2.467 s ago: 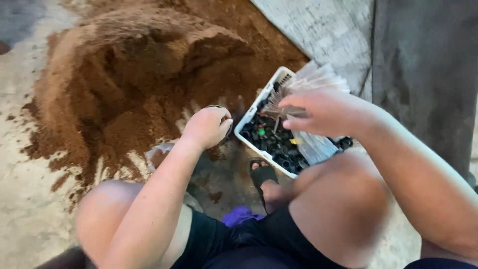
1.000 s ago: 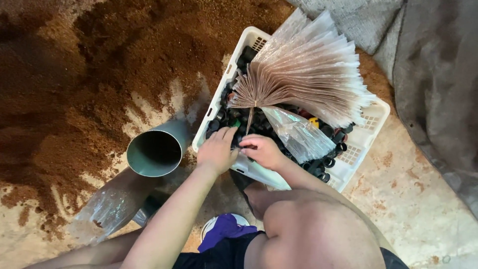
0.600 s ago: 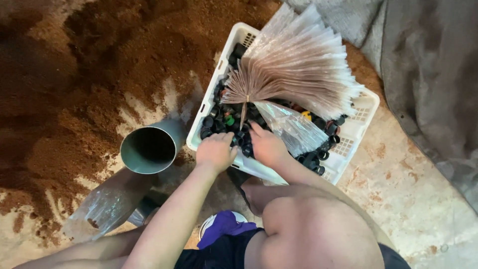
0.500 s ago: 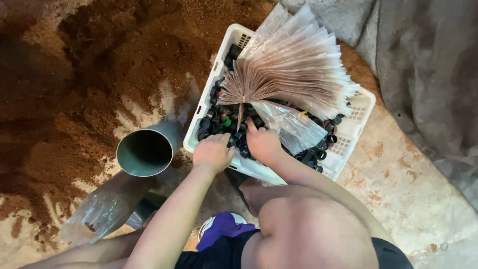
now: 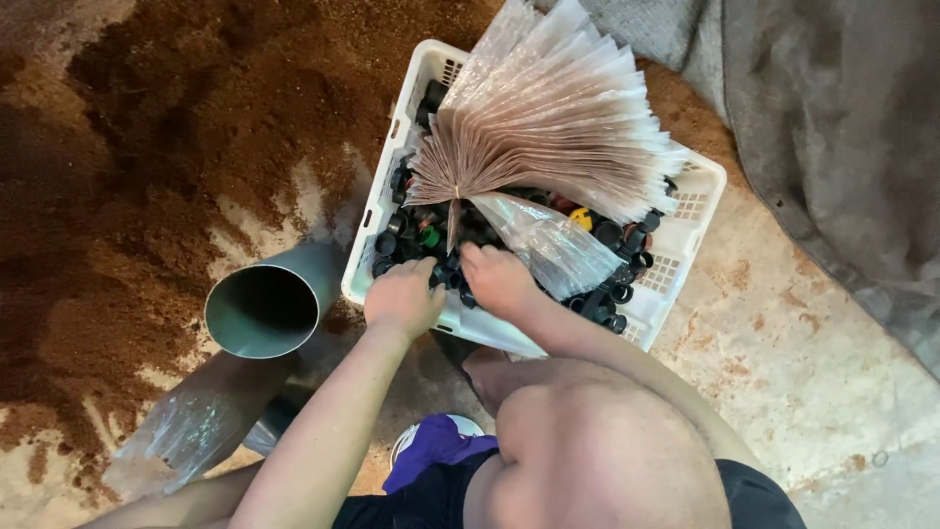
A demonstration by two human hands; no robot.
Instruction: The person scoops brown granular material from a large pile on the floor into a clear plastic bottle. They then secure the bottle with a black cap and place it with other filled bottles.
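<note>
Both hands reach into a white plastic basket [image 5: 685, 255] full of small black caps [image 5: 612, 294], some coloured. My left hand [image 5: 403, 297] rests at the basket's near edge, fingers curled among the caps. Close beside it, my right hand [image 5: 499, 279] has its fingers closed on black caps next to a clear plastic bag [image 5: 548, 240]. A fanned bundle of clear plastic bags [image 5: 548, 127] lies over the basket's far half, hiding part of the caps.
A grey-green pipe [image 5: 262, 311] stands open-end-up left of the basket, with a clear bag [image 5: 186, 431] around its lower part. Brown sawdust-like material [image 5: 157, 127] is heaped at the left. A grey tarp [image 5: 842, 127] covers the right. My bare knees are below.
Since the earliest frame the view swung to look straight down on basket and pipe. Both hands went into the basket's near edge and stayed among the caps.
</note>
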